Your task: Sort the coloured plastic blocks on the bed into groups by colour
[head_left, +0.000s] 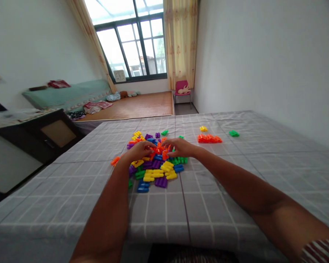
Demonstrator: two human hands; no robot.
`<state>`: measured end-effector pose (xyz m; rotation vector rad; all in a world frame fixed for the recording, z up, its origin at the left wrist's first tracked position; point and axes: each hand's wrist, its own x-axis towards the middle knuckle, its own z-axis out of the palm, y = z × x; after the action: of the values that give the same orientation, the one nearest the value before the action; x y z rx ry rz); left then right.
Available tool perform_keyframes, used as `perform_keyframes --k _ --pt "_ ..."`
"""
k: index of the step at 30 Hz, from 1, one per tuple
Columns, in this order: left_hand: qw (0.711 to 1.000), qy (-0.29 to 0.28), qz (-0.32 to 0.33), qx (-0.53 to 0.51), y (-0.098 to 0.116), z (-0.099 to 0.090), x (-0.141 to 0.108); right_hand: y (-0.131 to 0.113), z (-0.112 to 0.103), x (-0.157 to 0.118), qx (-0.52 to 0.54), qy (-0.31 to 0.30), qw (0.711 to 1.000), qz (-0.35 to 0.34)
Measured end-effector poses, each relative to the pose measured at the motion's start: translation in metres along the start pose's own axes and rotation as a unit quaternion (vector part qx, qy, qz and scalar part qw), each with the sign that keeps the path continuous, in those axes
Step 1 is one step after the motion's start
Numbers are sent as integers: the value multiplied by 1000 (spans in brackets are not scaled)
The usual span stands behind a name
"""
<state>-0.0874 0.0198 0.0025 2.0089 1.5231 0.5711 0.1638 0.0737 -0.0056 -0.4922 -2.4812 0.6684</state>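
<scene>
A pile of plastic blocks in yellow, purple, green, blue and orange lies on the checked cloth. My left hand [139, 151] is at the pile's left side, fingers curved over it. From the right, my right hand [179, 147] reaches in, its fingers at some orange blocks [159, 149] in the middle. Both hands' fingertips are too small to tell whether they grip a piece. Yellow blocks [153, 174] and a purple block [161, 182] lie at the near edge. Right of the pile stands a joined orange row [209, 138].
A small yellow block [203, 129] and a green block [234, 133] lie apart on the tablecloth [208, 204]. Beyond the table are a bed [142, 104], a pink chair [182, 88] and a window. A dark cabinet [53, 135] stands at the left.
</scene>
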Motion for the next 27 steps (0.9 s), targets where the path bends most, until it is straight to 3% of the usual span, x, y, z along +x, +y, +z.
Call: perform_keyframes --k 3,5,8,10,13,16,20,24,27 --pt "1000 1 -5 -5 -1 0 0 17 -54 -10 -11 60 996 60" --pt "1000 -2 -6 -14 -3 0 0 35 -96 -30 6 79 987 141" --pt "1000 -8 -8 -26 -4 0 0 63 -149 -73 19 77 949 305" --pt "999 -10 -7 -32 -4 1 1 79 -168 -99 11 50 923 381" --pt "999 -7 -6 -40 -2 1 1 96 -175 -119 3 1 899 438" --pt "999 -4 -15 -46 1 1 0 106 -168 -119 -13 -40 881 472" --pt "999 -3 -21 -41 1 1 -1 117 -157 -111 -51 -93 883 457" --pt "1000 -3 -10 -29 -1 1 0 126 -152 -109 -91 -87 911 392" --pt "1000 -2 0 -12 -3 1 1 128 -155 -111 -87 -59 887 449"
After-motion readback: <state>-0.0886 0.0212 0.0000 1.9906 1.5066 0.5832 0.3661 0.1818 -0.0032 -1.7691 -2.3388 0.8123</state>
